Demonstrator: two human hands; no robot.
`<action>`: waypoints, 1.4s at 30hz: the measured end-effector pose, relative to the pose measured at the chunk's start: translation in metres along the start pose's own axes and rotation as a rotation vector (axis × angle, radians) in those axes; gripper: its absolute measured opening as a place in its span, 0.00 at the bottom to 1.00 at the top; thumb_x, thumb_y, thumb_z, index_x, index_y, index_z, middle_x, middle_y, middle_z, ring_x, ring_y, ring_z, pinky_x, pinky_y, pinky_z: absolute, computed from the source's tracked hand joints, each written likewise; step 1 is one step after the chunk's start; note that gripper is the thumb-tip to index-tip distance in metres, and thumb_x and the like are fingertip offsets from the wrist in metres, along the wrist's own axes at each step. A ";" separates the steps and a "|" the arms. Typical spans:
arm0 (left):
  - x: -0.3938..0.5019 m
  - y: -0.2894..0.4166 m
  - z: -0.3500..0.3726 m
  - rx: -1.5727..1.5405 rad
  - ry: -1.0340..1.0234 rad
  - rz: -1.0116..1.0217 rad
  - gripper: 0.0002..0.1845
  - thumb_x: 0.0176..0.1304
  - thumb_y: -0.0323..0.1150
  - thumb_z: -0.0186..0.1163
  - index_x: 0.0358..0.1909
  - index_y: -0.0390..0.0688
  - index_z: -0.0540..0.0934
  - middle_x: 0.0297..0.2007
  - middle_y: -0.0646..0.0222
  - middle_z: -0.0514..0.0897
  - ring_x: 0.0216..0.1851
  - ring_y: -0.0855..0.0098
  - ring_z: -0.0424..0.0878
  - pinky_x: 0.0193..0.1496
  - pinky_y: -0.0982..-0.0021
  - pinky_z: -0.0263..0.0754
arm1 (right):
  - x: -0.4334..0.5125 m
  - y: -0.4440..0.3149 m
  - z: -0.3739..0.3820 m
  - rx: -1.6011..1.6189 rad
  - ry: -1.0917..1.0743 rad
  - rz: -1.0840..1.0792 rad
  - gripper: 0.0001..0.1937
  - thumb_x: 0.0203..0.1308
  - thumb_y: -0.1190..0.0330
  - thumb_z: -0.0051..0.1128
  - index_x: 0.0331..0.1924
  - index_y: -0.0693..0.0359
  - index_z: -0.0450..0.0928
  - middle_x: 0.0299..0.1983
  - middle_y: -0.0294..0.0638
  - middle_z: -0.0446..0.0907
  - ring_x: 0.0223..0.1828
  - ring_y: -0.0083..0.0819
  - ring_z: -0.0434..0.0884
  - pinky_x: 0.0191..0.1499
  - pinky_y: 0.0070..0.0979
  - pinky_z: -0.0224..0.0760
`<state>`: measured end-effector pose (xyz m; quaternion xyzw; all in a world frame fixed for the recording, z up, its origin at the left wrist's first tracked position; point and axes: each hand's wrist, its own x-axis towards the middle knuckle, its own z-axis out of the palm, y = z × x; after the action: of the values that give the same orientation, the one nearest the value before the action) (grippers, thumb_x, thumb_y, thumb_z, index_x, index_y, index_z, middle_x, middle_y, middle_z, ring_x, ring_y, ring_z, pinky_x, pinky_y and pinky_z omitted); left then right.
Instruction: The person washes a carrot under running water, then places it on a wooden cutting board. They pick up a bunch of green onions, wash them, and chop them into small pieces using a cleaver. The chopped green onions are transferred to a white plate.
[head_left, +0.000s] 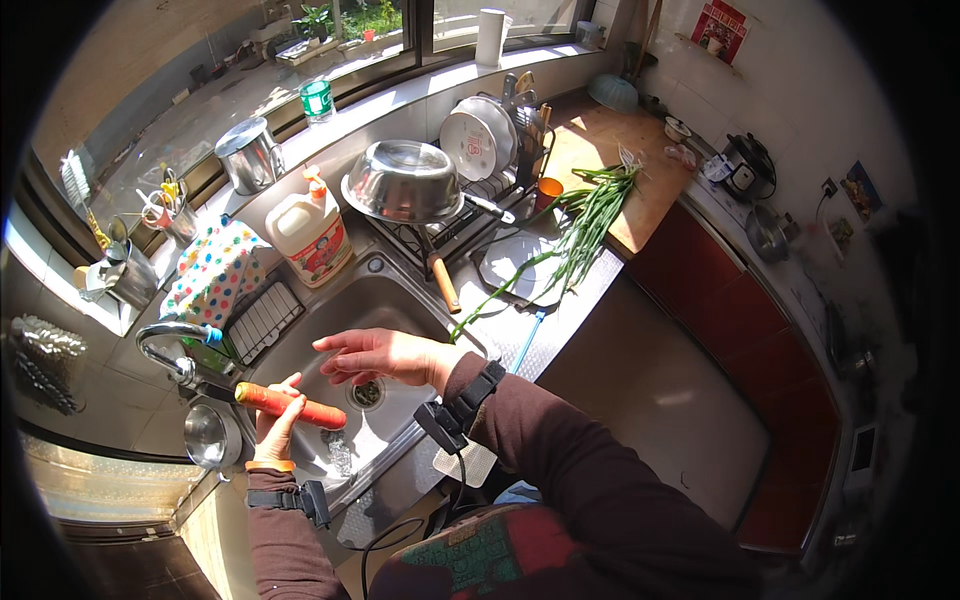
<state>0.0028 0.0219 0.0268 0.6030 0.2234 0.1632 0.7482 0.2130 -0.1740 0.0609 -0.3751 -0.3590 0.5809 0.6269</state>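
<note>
My left hand (275, 431) grips a carrot (291, 406) over the left part of the stainless steel sink (427, 300). Just right of it, my right hand (386, 356) is held above the basin with its fingers apart and nothing in them. Beneath the hands show the drain (367, 391) and a crumpled, shiny, see-through thing (337, 453) whose kind I cannot tell. The chrome faucet (166, 345), with a blue tip, curves beside the carrot's left end. Spring onions (592, 217) lie across the counter and the wooden board, one stalk reaching towards the sink.
Behind the sink stand a large plastic detergent jug (309, 236), an upturned steel basin (405, 180) and a dish rack with plates (472, 146). A wooden handle (444, 283) juts out near the sink's rim. A steel bowl (212, 436) sits left of the sink.
</note>
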 end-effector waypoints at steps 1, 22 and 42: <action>0.003 -0.001 0.005 0.096 0.029 0.015 0.15 0.51 0.29 0.71 0.38 0.44 0.76 0.52 0.61 0.77 0.52 0.69 0.76 0.56 0.63 0.73 | 0.002 0.000 0.000 0.218 -0.064 -0.022 0.25 0.67 0.57 0.55 0.66 0.51 0.67 0.52 0.35 0.79 0.57 0.25 0.76 0.50 0.26 0.68; -0.003 -0.008 0.042 1.039 0.292 -0.028 0.18 0.46 0.34 0.71 0.39 0.38 0.79 0.33 0.59 0.85 0.35 0.63 0.83 0.45 0.64 0.75 | -0.154 -0.037 -0.013 -0.941 0.124 0.247 0.24 0.60 0.58 0.60 0.57 0.60 0.73 0.39 0.44 0.82 0.42 0.34 0.81 0.47 0.30 0.73; 0.046 0.020 0.488 0.325 -0.379 -0.310 0.25 0.55 0.27 0.63 0.53 0.42 0.63 0.33 0.64 0.76 0.31 0.67 0.81 0.35 0.64 0.80 | -0.686 -0.141 -0.167 -0.320 1.140 0.224 0.19 0.65 0.69 0.56 0.59 0.61 0.72 0.46 0.39 0.80 0.49 0.25 0.79 0.54 0.23 0.72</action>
<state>0.3012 -0.3550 0.1248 0.6935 0.1923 -0.1068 0.6861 0.3799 -0.8734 0.0991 -0.7525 -0.0076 0.2895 0.5915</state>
